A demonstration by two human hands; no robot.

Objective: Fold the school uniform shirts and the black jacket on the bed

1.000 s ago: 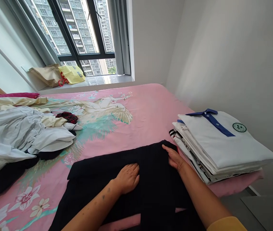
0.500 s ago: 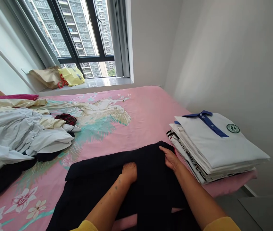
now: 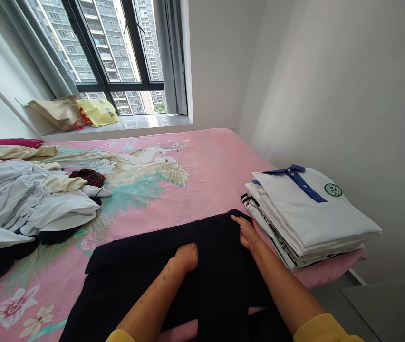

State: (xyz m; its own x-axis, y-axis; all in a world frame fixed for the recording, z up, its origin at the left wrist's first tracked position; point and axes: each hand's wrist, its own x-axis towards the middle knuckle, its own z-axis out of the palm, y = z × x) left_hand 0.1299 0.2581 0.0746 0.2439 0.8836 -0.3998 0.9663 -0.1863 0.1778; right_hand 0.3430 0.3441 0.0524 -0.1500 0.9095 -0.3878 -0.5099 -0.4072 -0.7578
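A black garment [image 3: 131, 263] lies spread over the near side of the bed; its exact kind is unclear, and its lower end runs out of view. One long strip of it [image 3: 220, 275] is folded over the rest. My left hand [image 3: 187, 257] is closed at the left edge of that strip, fingertips hidden by the cloth. At the top right corner, my right hand [image 3: 247, 232] grips the garment, its thumb showing on top and the other fingers mostly hidden.
A stack of folded clothes, topped by a white polo shirt [image 3: 295, 213] with a blue collar, sits on the bed's right edge. Rumpled clothes [image 3: 20, 194] are heaped at left on the pink flowered sheet [image 3: 216, 161]. A yellow bag [image 3: 99, 112] and a brown bag [image 3: 58, 112] rest on the windowsill.
The whole view has shifted slightly, with things appearing a little further left. Both hands keep nearly the same places on the black garment.
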